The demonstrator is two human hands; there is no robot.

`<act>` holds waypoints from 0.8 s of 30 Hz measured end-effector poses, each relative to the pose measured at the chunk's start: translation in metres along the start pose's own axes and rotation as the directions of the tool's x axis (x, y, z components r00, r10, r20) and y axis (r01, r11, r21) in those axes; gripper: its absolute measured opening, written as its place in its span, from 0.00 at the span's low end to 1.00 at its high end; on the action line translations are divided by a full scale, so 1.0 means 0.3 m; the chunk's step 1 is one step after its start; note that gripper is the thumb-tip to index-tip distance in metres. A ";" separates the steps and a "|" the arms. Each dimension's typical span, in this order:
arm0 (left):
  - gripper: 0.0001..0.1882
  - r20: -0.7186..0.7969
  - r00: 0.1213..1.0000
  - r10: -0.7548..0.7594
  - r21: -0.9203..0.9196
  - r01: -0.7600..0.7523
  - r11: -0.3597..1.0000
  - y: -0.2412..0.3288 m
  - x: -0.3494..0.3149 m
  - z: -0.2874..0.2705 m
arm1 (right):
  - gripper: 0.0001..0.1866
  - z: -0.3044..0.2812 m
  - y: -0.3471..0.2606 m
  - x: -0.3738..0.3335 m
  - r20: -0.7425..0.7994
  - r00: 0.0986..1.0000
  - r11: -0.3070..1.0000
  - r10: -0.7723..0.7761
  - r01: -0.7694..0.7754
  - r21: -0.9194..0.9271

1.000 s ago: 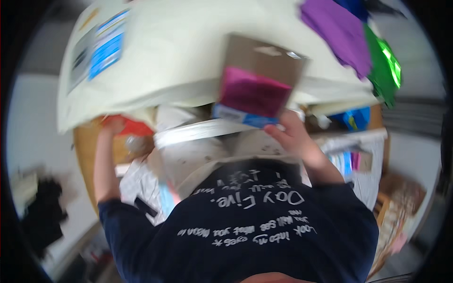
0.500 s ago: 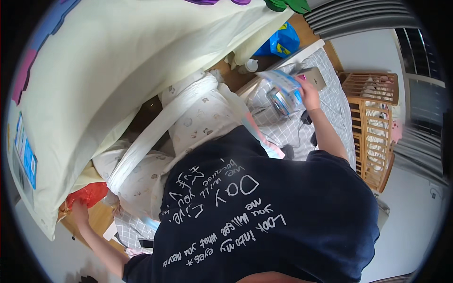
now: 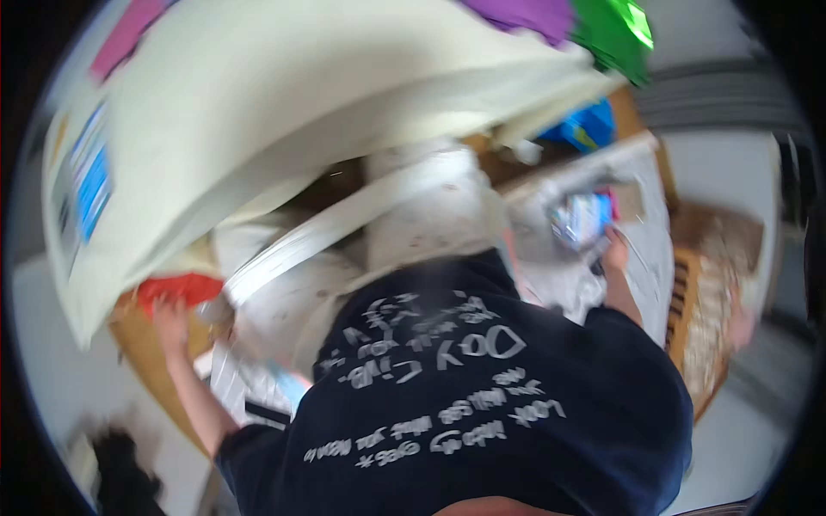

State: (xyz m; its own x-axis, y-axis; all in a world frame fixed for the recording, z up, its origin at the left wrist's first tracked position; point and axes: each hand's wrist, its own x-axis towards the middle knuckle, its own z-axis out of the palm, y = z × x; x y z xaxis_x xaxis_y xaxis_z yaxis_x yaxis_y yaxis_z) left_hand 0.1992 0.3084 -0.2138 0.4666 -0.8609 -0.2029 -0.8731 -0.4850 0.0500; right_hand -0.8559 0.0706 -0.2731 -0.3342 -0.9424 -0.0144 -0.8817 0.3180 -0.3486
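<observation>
My left hand [image 3: 170, 320] is closed on a crumpled red plastic bag [image 3: 191, 289] at the left, under the edge of a large cream sheet [image 3: 284, 103]. Motion blurs its fingers. On the right, my right hand [image 3: 615, 251] grips the corner of a blue-and-white packet [image 3: 588, 213], low over the grey bed cover. A shiny clear package [image 3: 561, 225] lies against the packet, partly hidden by it. Across my patterned white trousers [image 3: 430, 202] runs a pale strip of cloth [image 3: 331, 219].
The cream sheet, with purple [image 3: 520, 17] and green pieces [image 3: 613, 39] on its edge, arches over my knees. A blue bag [image 3: 589, 125] stands beyond the bed [image 3: 650, 232]. A wooden cot [image 3: 684, 284] is at the right. A dark flat object [image 3: 267, 413] lies beside my left side.
The whole view has turned and blurred. My right hand has lowered the packet from above the clear package to rest close against it. My left hand stays at the red bag.
</observation>
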 end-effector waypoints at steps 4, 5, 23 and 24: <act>0.17 -0.070 0.993 0.098 0.025 -0.097 0.995 0.129 -0.023 -0.144 | 0.23 0.068 -0.195 0.069 0.003 0.945 0.907 -0.327 0.315 -0.280; 0.16 -0.120 0.993 0.024 -0.077 -0.034 0.996 0.137 -0.039 -0.154 | 0.28 0.099 -0.242 0.082 -0.032 0.933 0.930 -0.358 0.353 -0.102; 0.08 -0.280 0.930 -0.239 -0.067 0.230 0.971 0.235 -0.014 -0.142 | 0.41 0.209 -0.113 0.081 -0.164 0.975 0.866 -0.151 0.051 -0.497; 0.08 -0.269 0.952 -0.146 0.061 0.168 0.984 0.221 -0.016 -0.141 | 0.41 0.216 -0.123 0.071 -0.163 0.975 0.866 -0.153 0.053 -0.497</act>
State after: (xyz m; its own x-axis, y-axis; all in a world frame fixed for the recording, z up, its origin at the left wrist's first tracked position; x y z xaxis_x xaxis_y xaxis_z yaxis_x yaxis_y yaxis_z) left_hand 0.1452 0.2740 -0.1681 0.6096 -0.7902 0.0627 -0.7893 -0.6124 -0.0447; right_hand -0.8091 0.0320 -0.3213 -0.2455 -0.9502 0.1919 -0.9468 0.2775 0.1631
